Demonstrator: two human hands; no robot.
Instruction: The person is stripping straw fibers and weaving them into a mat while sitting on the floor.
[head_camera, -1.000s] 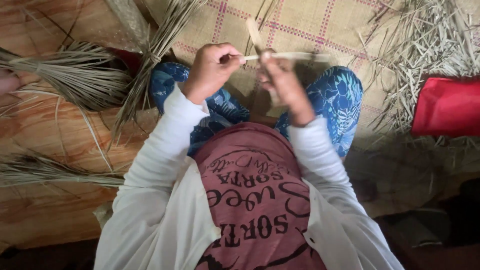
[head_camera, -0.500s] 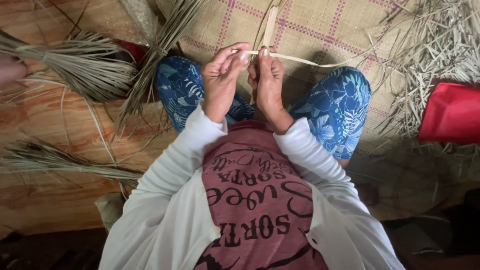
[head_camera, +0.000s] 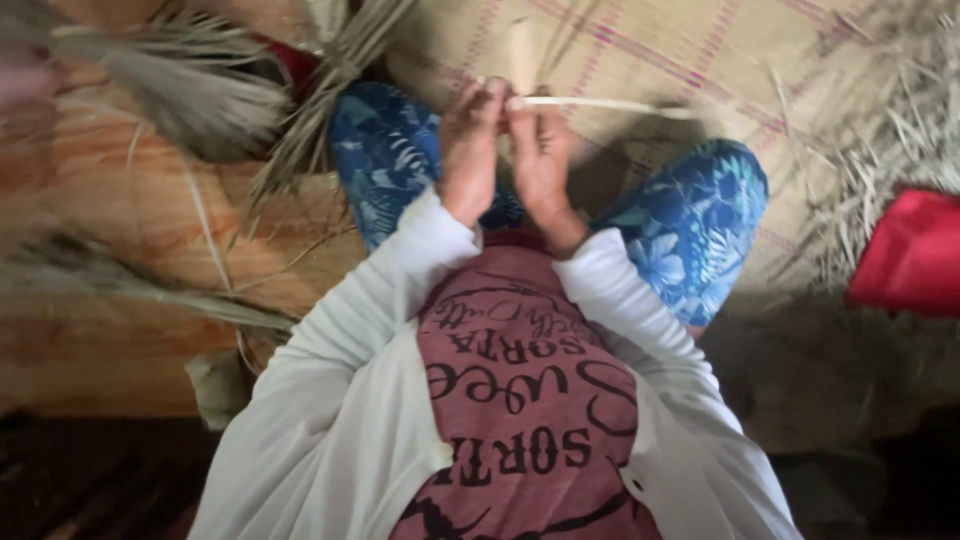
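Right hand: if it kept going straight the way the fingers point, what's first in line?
Probably the woven mat. The right hand, pinching a pale strip beside the left hand, points up-frame, away from the body. An upright strip stands close; depth is unclear in the blur.

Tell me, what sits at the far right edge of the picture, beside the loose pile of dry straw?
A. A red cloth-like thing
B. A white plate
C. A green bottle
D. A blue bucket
A: a red cloth-like thing lies at the right edge next to the loose straw pile; no bucket, bottle or plate shows anywhere.
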